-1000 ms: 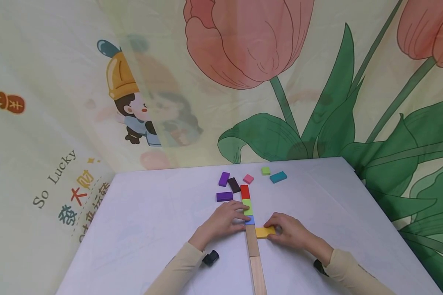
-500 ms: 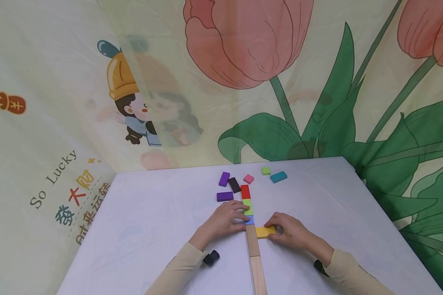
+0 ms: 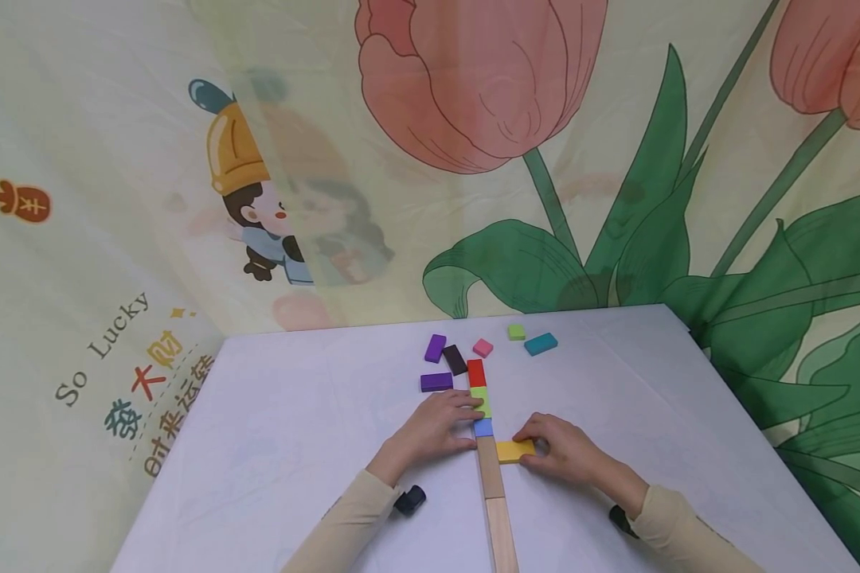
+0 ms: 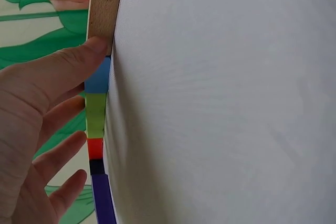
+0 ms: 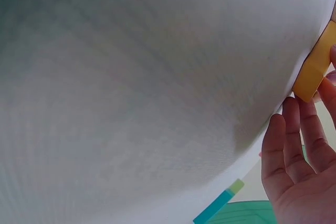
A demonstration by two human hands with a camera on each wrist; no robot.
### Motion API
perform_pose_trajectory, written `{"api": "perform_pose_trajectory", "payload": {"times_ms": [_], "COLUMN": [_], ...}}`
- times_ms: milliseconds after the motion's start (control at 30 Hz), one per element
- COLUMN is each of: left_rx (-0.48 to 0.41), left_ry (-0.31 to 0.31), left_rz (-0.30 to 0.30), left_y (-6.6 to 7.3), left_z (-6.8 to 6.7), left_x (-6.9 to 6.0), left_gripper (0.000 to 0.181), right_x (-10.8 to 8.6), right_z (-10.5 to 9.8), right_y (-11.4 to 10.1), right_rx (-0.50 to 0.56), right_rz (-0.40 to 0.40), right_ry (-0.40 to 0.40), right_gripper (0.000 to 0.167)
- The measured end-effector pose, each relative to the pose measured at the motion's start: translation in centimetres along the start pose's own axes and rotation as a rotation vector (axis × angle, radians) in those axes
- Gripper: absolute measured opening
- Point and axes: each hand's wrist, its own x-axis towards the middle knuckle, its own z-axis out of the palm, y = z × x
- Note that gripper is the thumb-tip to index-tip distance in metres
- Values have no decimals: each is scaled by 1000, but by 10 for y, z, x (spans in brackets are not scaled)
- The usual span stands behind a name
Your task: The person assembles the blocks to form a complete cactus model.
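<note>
Right hand (image 3: 562, 450): I pinch the yellow block (image 3: 514, 453) between thumb and fingers.
Yellow block: right of the tan wooden block (image 3: 490, 471), near its far end; touching or just beside, I can't tell.
Long axis: crosswise, roughly square to the wood's length, one end facing it.
Left hand (image 3: 433, 426): loosely spread, fingertips on the lime-green block (image 3: 479, 393).
Risk: pushing too hard could knock the wood out of line with the blue block (image 3: 483, 428).

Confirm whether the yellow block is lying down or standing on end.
Lying down: the yellow block has its long side along the table, the right hand pinching it.
</note>
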Motion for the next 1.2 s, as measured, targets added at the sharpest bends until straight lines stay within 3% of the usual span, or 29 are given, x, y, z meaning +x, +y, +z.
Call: {"api": "perform_pose_trajectory", "payload": {"times_ms": [367,667,1200], "left_rx": [-42,-32,-45], "left_ry": [-22,-73,-62], "left_rz": [-82,-102,-123], "left_y": [-8,-13,-12], "left_z": [1,1,1], "left_x": [8,14,13], "left_gripper": [79,78,76], "right_x": [-1,-1,0], "right_z": [2,0,-1], "right_y": [0,-1,-1], "right_rx": [21,23,26], "right_rz": [4,2,13], "right_ry": [-11,-7,-5], "right_gripper": [27,28,28]}}
